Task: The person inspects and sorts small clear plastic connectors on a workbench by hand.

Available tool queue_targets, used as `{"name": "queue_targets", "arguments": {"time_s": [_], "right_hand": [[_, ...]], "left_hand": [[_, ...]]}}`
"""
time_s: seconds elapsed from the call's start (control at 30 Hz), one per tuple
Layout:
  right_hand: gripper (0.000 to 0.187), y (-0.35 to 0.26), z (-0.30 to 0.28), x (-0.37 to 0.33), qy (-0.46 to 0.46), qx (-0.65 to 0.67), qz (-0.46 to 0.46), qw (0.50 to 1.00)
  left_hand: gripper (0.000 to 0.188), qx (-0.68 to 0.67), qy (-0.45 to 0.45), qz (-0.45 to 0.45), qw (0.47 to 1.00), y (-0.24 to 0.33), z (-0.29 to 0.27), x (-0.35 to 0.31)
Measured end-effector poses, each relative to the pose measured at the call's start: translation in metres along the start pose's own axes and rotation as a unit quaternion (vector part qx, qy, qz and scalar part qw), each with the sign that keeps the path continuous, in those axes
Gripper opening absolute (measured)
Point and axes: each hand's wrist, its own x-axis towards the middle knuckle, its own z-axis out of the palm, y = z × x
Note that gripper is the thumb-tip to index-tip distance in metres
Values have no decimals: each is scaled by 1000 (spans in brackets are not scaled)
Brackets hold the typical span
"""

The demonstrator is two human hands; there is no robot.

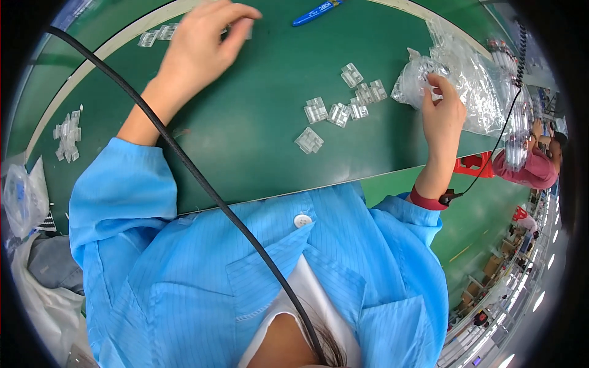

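My left hand (pixel 205 40) is over the far left of the green table, slightly blurred, its thumb and forefinger apart with nothing visible between them. Beside and partly behind it lies a row of clear plastic pieces (pixel 158 34). My right hand (pixel 443 110) is at the right, by a crumpled clear plastic bag (pixel 423 76). Its thumb and forefinger are bent with a gap between them; whether the fingertips touch the bag I cannot tell. Several loose clear plastic pieces (pixel 338 114) lie between the hands, nearer the right one.
A blue pen-like tool (pixel 316 12) lies at the far edge of the table (pixel 245 135). More clear pieces (pixel 67 136) sit at the left. A black cable (pixel 184 159) crosses the view. A cord (pixel 491 161) runs from my red wristband (pixel 427 199). Another person (pixel 531 165) is at far right.
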Motion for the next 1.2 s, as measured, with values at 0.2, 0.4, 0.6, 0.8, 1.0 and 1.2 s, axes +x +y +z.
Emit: {"name": "queue_targets", "arguments": {"time_s": [0.2, 0.4, 0.6, 0.8, 1.0, 1.2], "right_hand": [[14, -9, 3, 0, -5, 79, 106, 991], [13, -9, 4, -3, 26, 147, 157, 976], [15, -13, -2, -1, 18, 170, 196, 966], [15, -12, 5, -5, 129, 134, 111, 976], [13, -71, -8, -4, 0, 541, 180, 822], [14, -100, 20, -4, -79, 630, 237, 736]], "left_hand": [[10, 154, 75, 99, 980, 15, -3, 6], [23, -27, -191, 121, 974, 54, 71, 17], [16, 26, -194, 175, 965, 52, 83, 22], [19, 18, -152, 88, 984, 45, 85, 18], [22, 34, -139, 94, 985, 48, 83, 9], [16, -113, -96, 60, 987, 40, 77, -1]]}}
